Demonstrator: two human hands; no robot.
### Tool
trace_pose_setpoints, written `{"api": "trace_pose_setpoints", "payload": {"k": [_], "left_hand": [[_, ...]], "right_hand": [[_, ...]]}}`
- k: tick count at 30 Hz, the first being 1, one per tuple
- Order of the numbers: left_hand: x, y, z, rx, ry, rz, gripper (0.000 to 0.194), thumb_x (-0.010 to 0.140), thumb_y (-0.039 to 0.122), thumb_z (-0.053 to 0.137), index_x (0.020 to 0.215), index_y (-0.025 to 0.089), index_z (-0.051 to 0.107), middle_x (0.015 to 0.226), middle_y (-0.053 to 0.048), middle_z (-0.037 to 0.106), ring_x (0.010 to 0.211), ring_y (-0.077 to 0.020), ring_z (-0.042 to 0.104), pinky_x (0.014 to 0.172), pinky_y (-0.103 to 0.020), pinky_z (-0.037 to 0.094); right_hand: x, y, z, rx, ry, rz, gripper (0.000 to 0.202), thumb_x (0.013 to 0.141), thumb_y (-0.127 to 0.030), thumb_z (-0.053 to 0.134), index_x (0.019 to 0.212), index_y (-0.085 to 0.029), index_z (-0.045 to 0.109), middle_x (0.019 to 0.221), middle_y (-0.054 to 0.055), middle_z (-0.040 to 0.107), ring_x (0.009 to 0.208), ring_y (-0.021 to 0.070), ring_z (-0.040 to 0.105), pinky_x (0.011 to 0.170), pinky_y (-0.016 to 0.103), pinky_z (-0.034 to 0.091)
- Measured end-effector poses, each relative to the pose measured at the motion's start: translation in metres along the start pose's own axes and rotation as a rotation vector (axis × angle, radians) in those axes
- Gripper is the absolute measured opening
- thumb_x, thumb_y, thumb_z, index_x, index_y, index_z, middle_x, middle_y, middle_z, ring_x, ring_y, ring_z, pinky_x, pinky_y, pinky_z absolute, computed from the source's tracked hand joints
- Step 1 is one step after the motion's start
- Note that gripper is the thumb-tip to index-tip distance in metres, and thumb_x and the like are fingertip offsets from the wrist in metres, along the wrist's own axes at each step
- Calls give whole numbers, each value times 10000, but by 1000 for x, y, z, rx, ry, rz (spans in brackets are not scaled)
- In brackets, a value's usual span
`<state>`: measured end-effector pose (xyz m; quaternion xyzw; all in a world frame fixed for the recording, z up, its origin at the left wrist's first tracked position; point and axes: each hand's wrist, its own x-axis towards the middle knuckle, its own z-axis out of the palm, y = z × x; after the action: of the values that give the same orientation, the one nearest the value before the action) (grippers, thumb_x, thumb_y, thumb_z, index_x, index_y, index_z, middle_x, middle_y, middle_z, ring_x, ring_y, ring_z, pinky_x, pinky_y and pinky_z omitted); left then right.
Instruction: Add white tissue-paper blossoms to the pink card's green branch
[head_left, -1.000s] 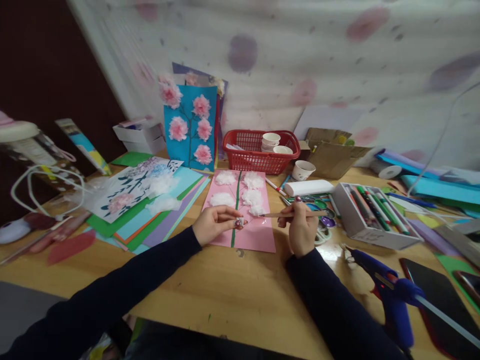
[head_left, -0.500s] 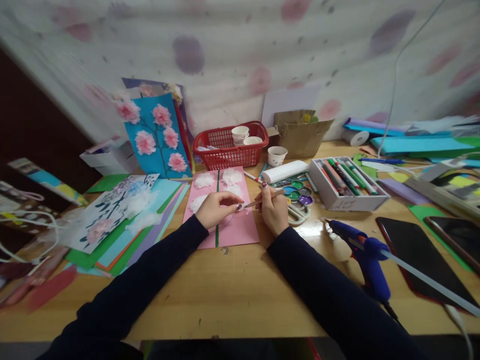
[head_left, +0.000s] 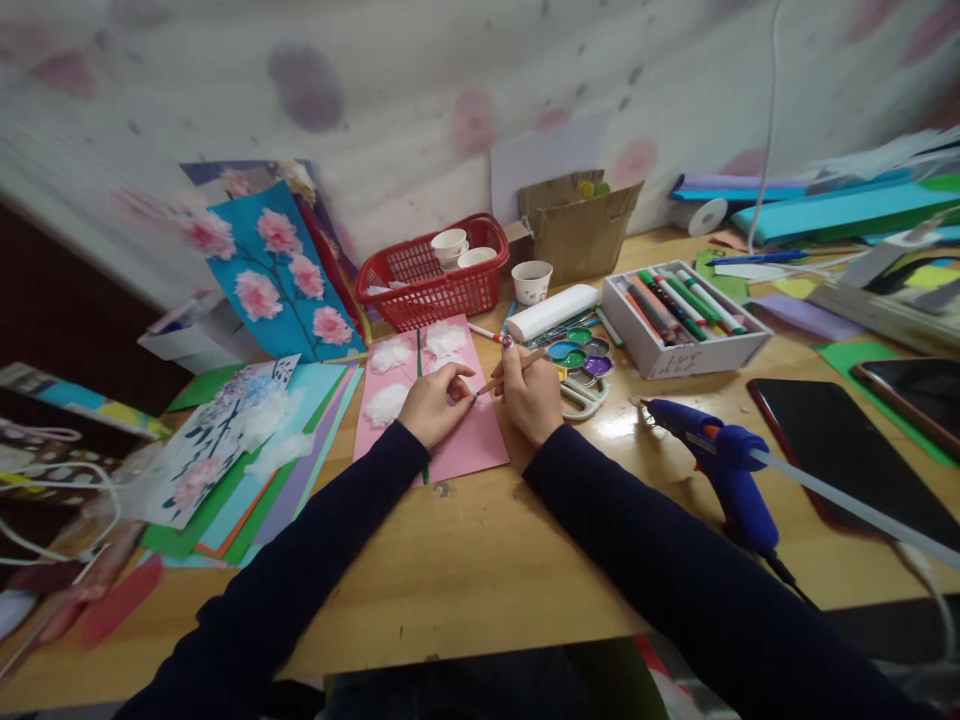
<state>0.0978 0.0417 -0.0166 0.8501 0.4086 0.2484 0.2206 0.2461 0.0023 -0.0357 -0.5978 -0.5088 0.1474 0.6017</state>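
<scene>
In the head view, a sheet of pink card (head_left: 474, 448) lies on the table with white fluffy tufts (head_left: 386, 404) and a dark green strip (head_left: 419, 350) down it. My left hand (head_left: 436, 402) is over the card, thumb and fingertips drawn together; whatever they pinch is too small to make out. My right hand (head_left: 531, 395), at the card's right edge, grips a thin wooden brown stick (head_left: 491, 385), perhaps a pencil or brush. Its tip points at the left fingertips. Just right of this hand are scissors (head_left: 589, 400) and a paint palette (head_left: 598, 366).
Behind the card stand a red basket (head_left: 427, 305) with paper cups and a blue flower picture (head_left: 259, 250). A marker box (head_left: 675, 355), blue glue gun (head_left: 739, 490) and black phone (head_left: 832, 460) occupy the right. Coloured paper sheets (head_left: 330, 390) are stacked left.
The view has turned slightly, so most things sit further left and a little higher. Both hands keep their places over the card, with the stick still in my right hand.
</scene>
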Motion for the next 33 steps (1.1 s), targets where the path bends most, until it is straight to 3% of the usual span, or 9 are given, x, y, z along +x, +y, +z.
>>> {"api": "trace_pose_setpoints", "payload": {"k": [4, 18, 24, 29, 33], "left_hand": [[1, -3, 0, -4, 18, 14, 326, 703, 81, 628, 1010, 182, 586, 736, 10, 679, 675, -143, 643, 665, -263, 506], [1, -2, -1, -52, 23, -21, 385, 700, 63, 644, 1054, 170, 539, 723, 10, 669, 670, -143, 644, 666, -265, 509], [1, -8, 0, -64, 5, -5, 376, 703, 69, 630, 1052, 178, 542, 741, 9, 667, 676, -140, 641, 647, -256, 509], [-5, -10, -12, 13, 81, 32, 364, 691, 96, 636, 1036, 179, 556, 839, -13, 674, 716, -143, 627, 700, -283, 513], [-18, -14, -27, 139, 109, 70, 330, 720, 136, 609, 1045, 170, 560, 964, -59, 675, 888, -194, 637, 825, -348, 498]], "right_hand": [[-1, -2, -2, -32, 84, -39, 453, 944, -390, 317, 580, -207, 513, 467, 1, 556, 467, 138, 561, 487, 238, 385], [-4, -5, 1, -241, -37, -187, 443, 961, -326, 299, 609, -188, 528, 488, 15, 564, 474, 134, 546, 517, 249, 356], [-4, -3, 5, -449, -69, -275, 448, 975, -310, 250, 680, -173, 558, 520, 40, 575, 477, 148, 523, 508, 263, 306], [-3, -6, 7, -625, -134, -373, 432, 977, -275, 241, 711, -160, 562, 560, 64, 594, 488, 157, 512, 508, 273, 275], [-5, -14, 7, -682, -233, -492, 418, 976, -278, 263, 740, -144, 581, 606, 90, 626, 510, 161, 532, 499, 274, 254]]}}
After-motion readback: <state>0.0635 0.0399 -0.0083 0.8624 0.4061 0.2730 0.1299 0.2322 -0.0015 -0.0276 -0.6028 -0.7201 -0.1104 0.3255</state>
